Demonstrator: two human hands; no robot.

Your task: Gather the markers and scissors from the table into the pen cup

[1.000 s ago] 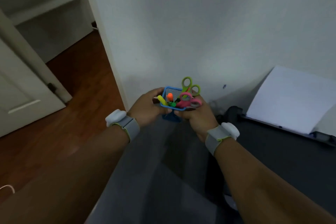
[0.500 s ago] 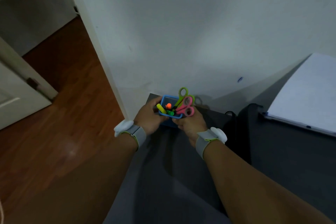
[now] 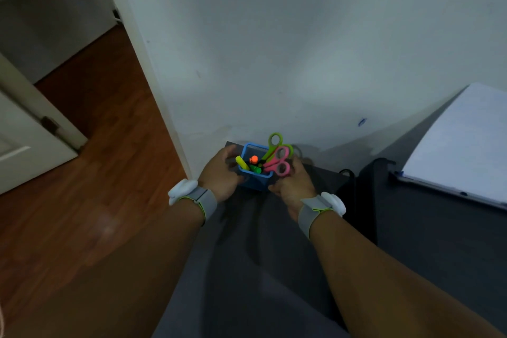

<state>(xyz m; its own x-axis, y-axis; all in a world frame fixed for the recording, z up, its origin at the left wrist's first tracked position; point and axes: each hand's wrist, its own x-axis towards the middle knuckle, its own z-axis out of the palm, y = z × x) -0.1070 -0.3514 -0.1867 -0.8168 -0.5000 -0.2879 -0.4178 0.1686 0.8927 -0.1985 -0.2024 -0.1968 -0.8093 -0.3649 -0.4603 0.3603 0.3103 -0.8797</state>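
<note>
A blue pen cup (image 3: pixel 253 182) stands at the far left corner of the dark grey table (image 3: pixel 274 255), close to the wall. It holds green scissors (image 3: pixel 275 142), pink scissors (image 3: pixel 282 164), a yellow marker (image 3: pixel 242 163), an orange marker (image 3: pixel 254 158) and a green marker (image 3: pixel 255 169). My left hand (image 3: pixel 219 174) cups its left side. My right hand (image 3: pixel 293 186) grips its right side and lower edge. Both hands touch the cup.
A white pad on a clipboard (image 3: pixel 463 145) lies on the table at the right. A black bag with a strap (image 3: pixel 359 184) sits between it and the cup. The white wall (image 3: pixel 274 63) is just behind. Left of the table edge is wooden floor (image 3: pixel 82 173) and a doorway.
Both hands have carried the filled cup from mid-air down and away toward the table's far corner by the wall. The left fingers have loosened a little.
</note>
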